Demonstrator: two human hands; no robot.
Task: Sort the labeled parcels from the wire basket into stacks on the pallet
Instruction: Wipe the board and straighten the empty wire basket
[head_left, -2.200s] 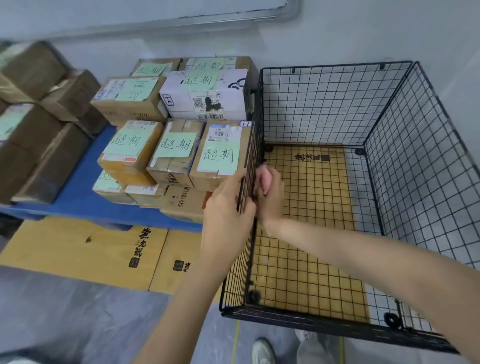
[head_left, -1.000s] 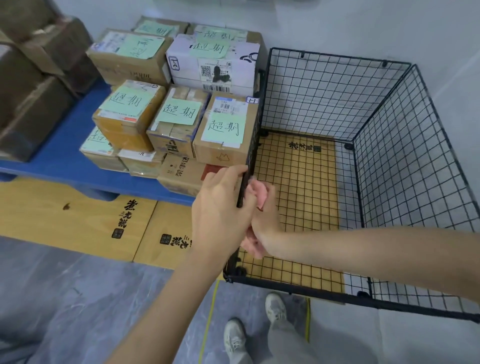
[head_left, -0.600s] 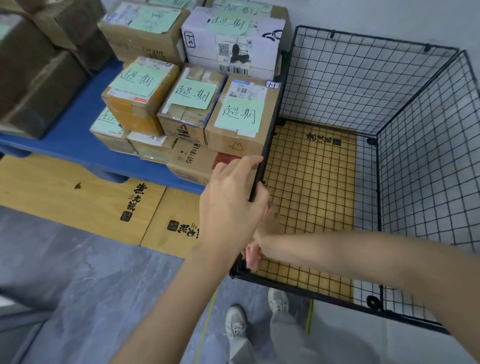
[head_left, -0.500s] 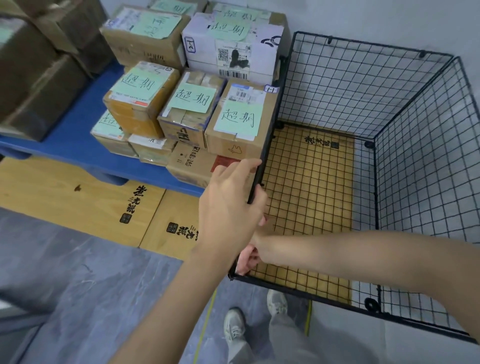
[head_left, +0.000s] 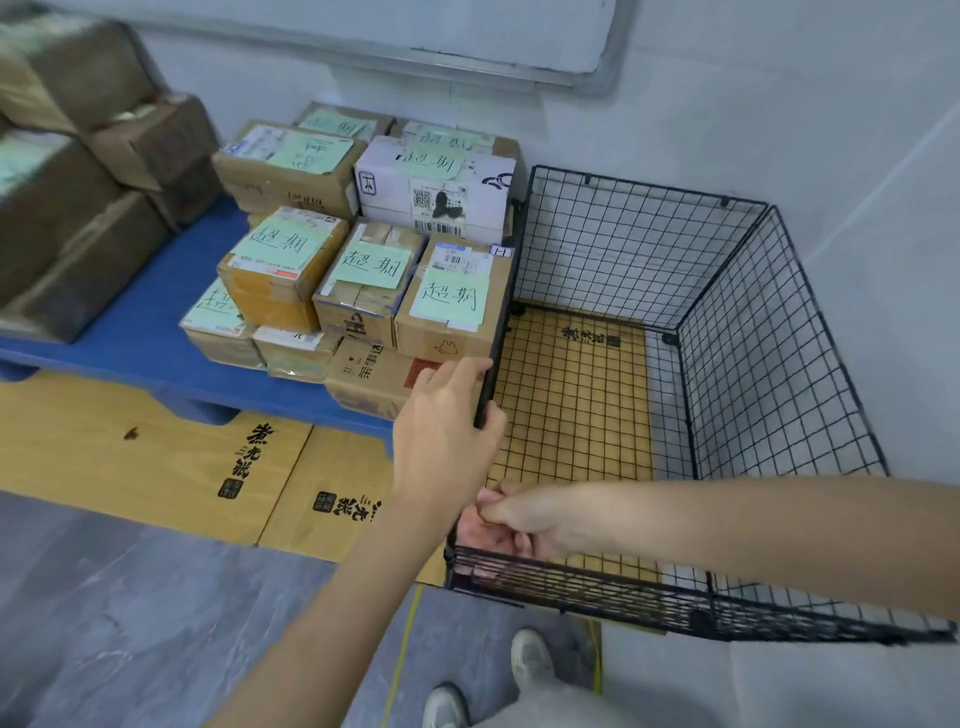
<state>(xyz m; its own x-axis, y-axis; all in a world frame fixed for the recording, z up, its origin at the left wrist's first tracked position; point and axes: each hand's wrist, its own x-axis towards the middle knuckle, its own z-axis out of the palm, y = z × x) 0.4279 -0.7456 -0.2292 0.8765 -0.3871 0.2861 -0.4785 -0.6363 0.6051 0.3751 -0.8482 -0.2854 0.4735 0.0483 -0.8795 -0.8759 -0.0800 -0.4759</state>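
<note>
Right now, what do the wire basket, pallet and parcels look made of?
The wire basket looks like thin metal rod, black-coated: open rigid grid. The pallet is probably plastic: uniform blue, smooth deck. The parcels are matte brown cardboard with taped seams, one white carton, green paper labels.

Pale wall (head_left: 649, 130) behind, meeting a side wall (head_left: 893, 234) in a corner at right. High on it, a whiteboard (head_left: 415, 26) in a grey metal frame. Underfoot, grey marbled floor (head_left: 130, 623) crossed by a thin yellow line (head_left: 400, 654). Flattened cardboard sheets (head_left: 130, 457) with black printed characters laid over it. Soft, even light.
</note>
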